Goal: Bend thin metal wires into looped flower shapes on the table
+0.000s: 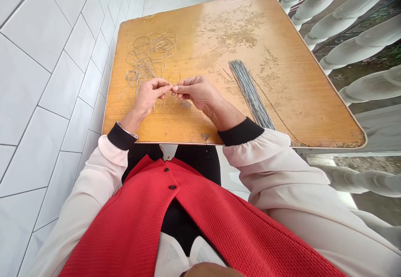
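Observation:
A thin wire loop (174,74) rises between my two hands over the near part of the wooden table. My left hand (150,95) pinches the wire at its fingertips. Close against it, the fingertips of my right hand (197,93) pinch the same wire. Behind and beside my left hand lies a loose pile of looped thin wires (153,49). To the right of my right hand is a bundle of straight grey wires (250,93), slanting toward the near edge.
The worn wooden table (188,122) has peeling patches. One long single wire (275,110) lies right of the bundle. A white tiled wall (46,80) runs along the left, and a white balustrade (354,51) stands along the right.

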Demonstrator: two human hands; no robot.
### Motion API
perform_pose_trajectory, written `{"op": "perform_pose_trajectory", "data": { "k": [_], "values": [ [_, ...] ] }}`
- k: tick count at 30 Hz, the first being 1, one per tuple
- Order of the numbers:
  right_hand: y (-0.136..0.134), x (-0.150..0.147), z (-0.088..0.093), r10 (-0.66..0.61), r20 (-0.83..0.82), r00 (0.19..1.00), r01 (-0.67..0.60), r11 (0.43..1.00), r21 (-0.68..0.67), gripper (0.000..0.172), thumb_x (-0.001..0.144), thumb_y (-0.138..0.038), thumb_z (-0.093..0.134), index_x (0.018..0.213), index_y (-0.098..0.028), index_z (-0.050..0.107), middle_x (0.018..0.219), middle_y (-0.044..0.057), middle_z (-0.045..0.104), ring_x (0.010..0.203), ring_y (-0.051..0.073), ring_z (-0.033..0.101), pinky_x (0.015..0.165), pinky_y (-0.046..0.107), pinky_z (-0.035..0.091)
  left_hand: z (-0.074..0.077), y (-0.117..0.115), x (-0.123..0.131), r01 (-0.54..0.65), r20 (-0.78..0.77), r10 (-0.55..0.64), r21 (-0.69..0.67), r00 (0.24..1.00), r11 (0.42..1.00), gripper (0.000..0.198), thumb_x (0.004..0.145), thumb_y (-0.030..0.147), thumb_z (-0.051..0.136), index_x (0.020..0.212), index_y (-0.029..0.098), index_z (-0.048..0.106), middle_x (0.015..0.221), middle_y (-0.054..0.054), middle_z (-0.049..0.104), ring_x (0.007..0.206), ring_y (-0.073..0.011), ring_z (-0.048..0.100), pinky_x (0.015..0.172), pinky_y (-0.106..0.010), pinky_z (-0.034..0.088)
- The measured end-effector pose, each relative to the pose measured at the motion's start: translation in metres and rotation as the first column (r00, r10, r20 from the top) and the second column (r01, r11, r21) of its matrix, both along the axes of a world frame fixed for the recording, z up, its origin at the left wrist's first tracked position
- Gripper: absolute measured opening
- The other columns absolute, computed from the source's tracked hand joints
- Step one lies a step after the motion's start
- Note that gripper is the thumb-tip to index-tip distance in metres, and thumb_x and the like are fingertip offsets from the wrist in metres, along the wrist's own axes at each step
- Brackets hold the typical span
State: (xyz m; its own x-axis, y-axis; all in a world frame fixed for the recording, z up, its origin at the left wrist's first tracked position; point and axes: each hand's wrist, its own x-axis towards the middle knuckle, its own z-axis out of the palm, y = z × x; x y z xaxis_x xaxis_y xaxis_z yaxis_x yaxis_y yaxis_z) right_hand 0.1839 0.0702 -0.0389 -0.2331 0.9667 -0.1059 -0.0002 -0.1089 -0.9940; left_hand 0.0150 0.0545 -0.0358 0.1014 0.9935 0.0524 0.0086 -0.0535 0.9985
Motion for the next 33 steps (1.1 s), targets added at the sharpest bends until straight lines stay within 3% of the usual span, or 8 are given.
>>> {"op": "perform_pose_trajectory", "data": {
  "k": [5,8,13,18,24,30,33],
  "values": [
    [-0.002,0.002,0.001,-0.084,0.039,0.996,0.081,0.995,0.062,0.013,0.082,-0.024,0.08,0.075,-0.017,0.071,0.079,0.003,0.073,0.062,0.008,0.059,0.059,0.022,0.046,-0.001,0.004,-0.001,-0.116,0.1,0.122,-0.066,0.988,0.991,0.013,0.086,0.015,0.073,0.078,0.017,0.064,0.07,0.005,0.064,0.064,-0.0031,0.059,0.064,-0.018,0.045],
    [-0.004,0.0,0.002,0.001,0.033,0.999,-0.001,1.0,-0.004,0.021,0.085,-0.032,0.079,0.073,-0.017,0.071,0.078,0.004,0.073,0.062,0.009,0.062,0.057,0.021,0.047,-0.005,0.008,-0.002,-0.154,0.158,0.162,-0.063,0.974,0.986,0.011,0.087,0.015,0.071,0.079,0.018,0.064,0.075,0.004,0.066,0.066,-0.0032,0.061,0.066,-0.018,0.046],
    [-0.007,-0.006,0.0,0.153,0.015,0.988,-0.15,0.982,-0.117,0.026,0.071,-0.027,0.09,0.062,-0.015,0.069,0.064,0.003,0.07,0.054,0.008,0.059,0.051,0.019,0.046,-0.007,0.008,-0.004,-0.171,0.182,0.177,-0.05,0.967,0.984,0.008,0.088,0.018,0.07,0.083,0.019,0.063,0.087,0.002,0.072,0.073,-0.004,0.063,0.067,-0.018,0.045],
    [-0.007,-0.008,-0.002,0.098,0.042,0.994,-0.096,0.994,-0.051,0.024,0.082,-0.014,0.079,0.06,-0.015,0.069,0.053,0.0,0.063,0.047,0.006,0.054,0.047,0.018,0.039,-0.001,0.002,-0.001,-0.155,0.158,0.163,-0.063,0.974,0.986,0.008,0.091,0.019,0.066,0.085,0.018,0.061,0.088,0.0,0.075,0.073,-0.0039,0.064,0.062,-0.016,0.044],
    [-0.005,-0.009,-0.005,0.043,0.103,0.994,-0.047,0.998,0.043,0.026,0.084,-0.011,0.076,0.06,-0.015,0.067,0.055,0.0,0.063,0.046,0.005,0.051,0.045,0.018,0.039,0.0,0.002,-0.002,-0.159,0.128,0.17,-0.092,0.977,0.983,0.008,0.09,0.016,0.066,0.085,0.018,0.06,0.081,0.002,0.074,0.069,-0.0036,0.066,0.06,-0.015,0.044],
    [-0.005,-0.011,-0.01,-0.033,0.139,0.99,0.015,0.991,0.13,0.008,0.08,-0.01,0.076,0.074,-0.014,0.074,0.056,-0.002,0.064,0.045,0.005,0.051,0.043,0.017,0.041,-0.001,0.003,-0.003,-0.155,0.132,0.165,-0.083,0.977,0.984,0.01,0.088,0.016,0.07,0.082,0.018,0.061,0.078,0.002,0.073,0.066,-0.003,0.064,0.059,-0.015,0.043],
    [-0.004,-0.011,-0.012,-0.056,0.169,0.984,0.026,0.985,0.173,0.006,0.081,-0.011,0.072,0.078,-0.014,0.077,0.057,-0.001,0.065,0.044,0.005,0.05,0.044,0.017,0.041,0.0,0.003,-0.003,-0.143,0.125,0.153,-0.088,0.98,0.986,0.011,0.087,0.016,0.071,0.08,0.017,0.062,0.077,0.002,0.073,0.066,-0.0028,0.064,0.059,-0.015,0.042]
  ]
}}
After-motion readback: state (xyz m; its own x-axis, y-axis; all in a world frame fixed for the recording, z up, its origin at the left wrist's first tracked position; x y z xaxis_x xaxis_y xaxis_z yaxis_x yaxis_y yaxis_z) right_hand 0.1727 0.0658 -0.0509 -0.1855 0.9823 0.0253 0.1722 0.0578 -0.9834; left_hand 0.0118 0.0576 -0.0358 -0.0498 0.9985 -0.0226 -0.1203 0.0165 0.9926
